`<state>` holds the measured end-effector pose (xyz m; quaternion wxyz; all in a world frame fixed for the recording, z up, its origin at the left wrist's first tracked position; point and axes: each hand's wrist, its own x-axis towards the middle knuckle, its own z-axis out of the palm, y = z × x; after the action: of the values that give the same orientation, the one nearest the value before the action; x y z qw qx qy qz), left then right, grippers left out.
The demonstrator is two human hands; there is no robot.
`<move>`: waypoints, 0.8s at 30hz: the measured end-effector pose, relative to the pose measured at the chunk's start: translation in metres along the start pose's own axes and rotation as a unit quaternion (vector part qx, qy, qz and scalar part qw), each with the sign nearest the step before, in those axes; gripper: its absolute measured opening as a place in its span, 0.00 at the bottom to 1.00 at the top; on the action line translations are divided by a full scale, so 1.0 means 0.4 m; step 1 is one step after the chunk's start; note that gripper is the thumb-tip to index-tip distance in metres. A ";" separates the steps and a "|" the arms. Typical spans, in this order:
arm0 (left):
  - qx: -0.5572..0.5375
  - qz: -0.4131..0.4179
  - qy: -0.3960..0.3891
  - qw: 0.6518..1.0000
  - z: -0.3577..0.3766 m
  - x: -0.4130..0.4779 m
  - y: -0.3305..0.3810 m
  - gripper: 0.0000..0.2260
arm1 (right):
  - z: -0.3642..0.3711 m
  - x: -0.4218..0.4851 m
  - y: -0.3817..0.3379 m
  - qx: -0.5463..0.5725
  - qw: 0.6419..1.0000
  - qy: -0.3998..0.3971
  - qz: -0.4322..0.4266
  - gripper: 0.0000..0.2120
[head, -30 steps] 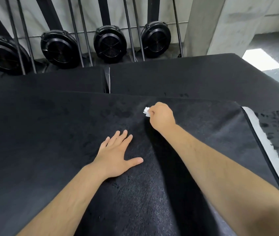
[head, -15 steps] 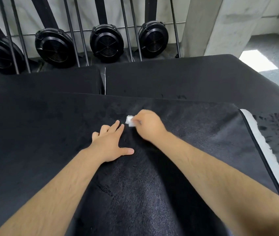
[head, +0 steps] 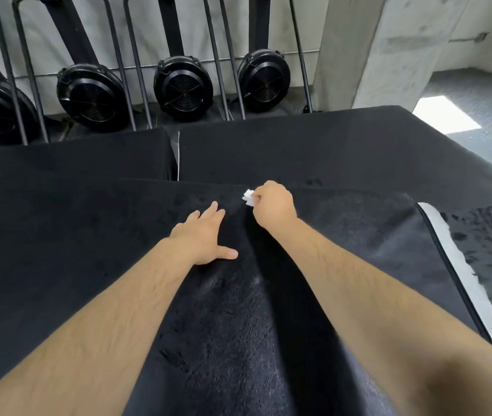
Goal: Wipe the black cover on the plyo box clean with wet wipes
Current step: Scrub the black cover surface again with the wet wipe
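1. Grips a small white wet wipe (head: 249, 198) in the right hand (head: 274, 205): grip closed, fingers curled into a fist round it, with only a crumpled corner poking out left of the knuckles.
2. Presses that wipe down on the black cover (head: 58, 250), close to the cover's far edge and roughly mid-width.
3. Lays the left hand (head: 201, 235) flat on the same cover: grip open and holding nothing, fingers straight and close together, pointing away toward the wipe, thumb spread out to the right.
4. Sets the two hands near each other without touching, the left fingertips stopping just short of the wipe.
5. Reaches both bare forearms forward from the bottom corners, the right one casting a dark band of shadow on the fabric beneath it.
6. Spreads across the whole lower view, this cover, plush and dark, with paler brushed streaks in the middle and on the right; hides the plyo box underneath; ends on the right in a white strip (head: 461, 265).
7. Sits in front of two more black-covered blocks (head: 299, 145) parted by a narrow gap, with round black fan housings (head: 183, 85) and a concrete pillar (head: 359, 49) behind.
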<state>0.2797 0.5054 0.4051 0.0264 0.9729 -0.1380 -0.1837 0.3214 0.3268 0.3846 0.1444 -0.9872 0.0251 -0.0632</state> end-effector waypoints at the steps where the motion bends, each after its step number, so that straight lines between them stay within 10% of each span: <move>1: 0.019 -0.008 -0.011 1.000 -0.008 0.001 0.006 0.47 | 0.017 -0.001 -0.013 -0.004 1.000 -0.015 -0.021 0.09; 5: 0.045 -0.009 -0.015 0.999 -0.010 0.001 0.014 0.46 | 0.054 -0.018 -0.019 0.004 0.995 -0.024 -0.097 0.07; 10: 0.040 0.003 -0.003 0.999 0.029 0.013 -0.011 0.45 | -0.018 0.082 0.034 -0.024 0.999 0.001 0.043 0.08; 16: 0.031 0.008 0.005 0.999 0.007 0.013 -0.006 0.46 | 0.054 0.053 -0.082 0.005 0.991 -0.040 -0.129 0.18; 24: -0.036 -0.009 0.055 0.998 0.039 0.000 -0.025 0.48 | 0.056 0.131 -0.093 0.000 0.996 -0.025 -0.086 0.14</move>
<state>0.2768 0.5152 0.3895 0.0677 0.9811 -0.1211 -0.1347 0.3773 0.3651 0.3803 0.1391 -0.9869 -0.0638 -0.0511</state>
